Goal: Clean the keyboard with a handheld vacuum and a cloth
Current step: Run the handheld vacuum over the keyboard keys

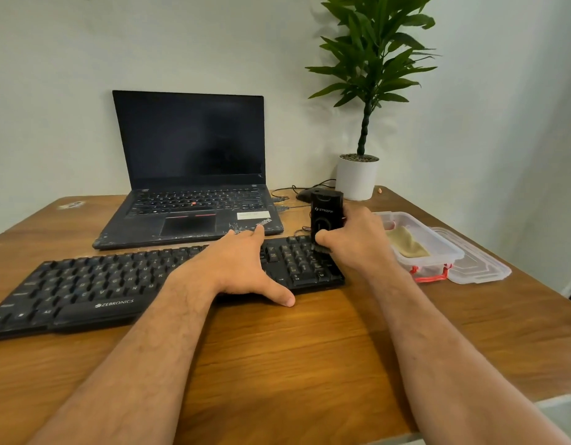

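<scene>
Keyboard [85,284] lies long-axis left to right across the wooden surface [310,348], its left end cut off by the frame. Left hand [242,264] rests flat on it, fingers straight. Right hand [355,239] grips the handheld vacuum [326,213] upright over the number pad, nozzle hidden. Cloth [406,242] sits in the box [451,252] beside.

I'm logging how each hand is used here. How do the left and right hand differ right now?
The left hand lies flat and spread on the keyboard, fingers straight, holding nothing; the right hand is curled round the vacuum. The left hand sits mid-board; the right is over the number pad at the right end, holding the vacuum upright with its brush end on the keys. Both are bare and over the same keyboard.
</scene>
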